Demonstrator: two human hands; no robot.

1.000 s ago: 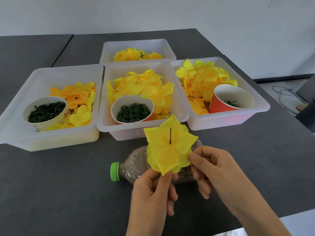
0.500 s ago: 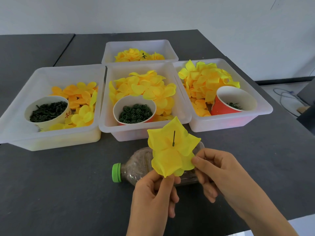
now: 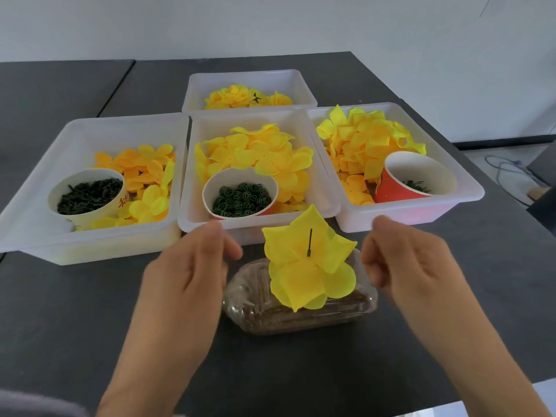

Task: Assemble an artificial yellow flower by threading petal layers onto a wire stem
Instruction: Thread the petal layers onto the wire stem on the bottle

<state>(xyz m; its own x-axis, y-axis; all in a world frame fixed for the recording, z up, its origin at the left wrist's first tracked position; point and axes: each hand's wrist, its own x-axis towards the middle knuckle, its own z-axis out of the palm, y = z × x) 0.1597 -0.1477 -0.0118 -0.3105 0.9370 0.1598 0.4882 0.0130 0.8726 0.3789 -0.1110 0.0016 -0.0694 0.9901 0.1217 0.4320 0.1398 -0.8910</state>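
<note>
Two hands flanking a yellow flower on its wire stem

Left hand (image 3: 186, 275): raised, fingers loosely curled, holding nothing, just left of the yellow flower (image 3: 310, 263). Flower: stands free over the plastic bottle (image 3: 301, 311), stem tip (image 3: 310, 242) protruding, near the middle tray (image 3: 192, 224). Right hand (image 3: 403, 260): loosely curled, empty, just right; bare dark table (image 3: 496, 266) beyond.

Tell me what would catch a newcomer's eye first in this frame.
The bright yellow flower at centre, with a dark wire tip poking from its middle, standing over a clear bottle lying on the dark table. Neither the left hand nor the right hand touches it. Behind sit white trays of yellow petals.
</note>
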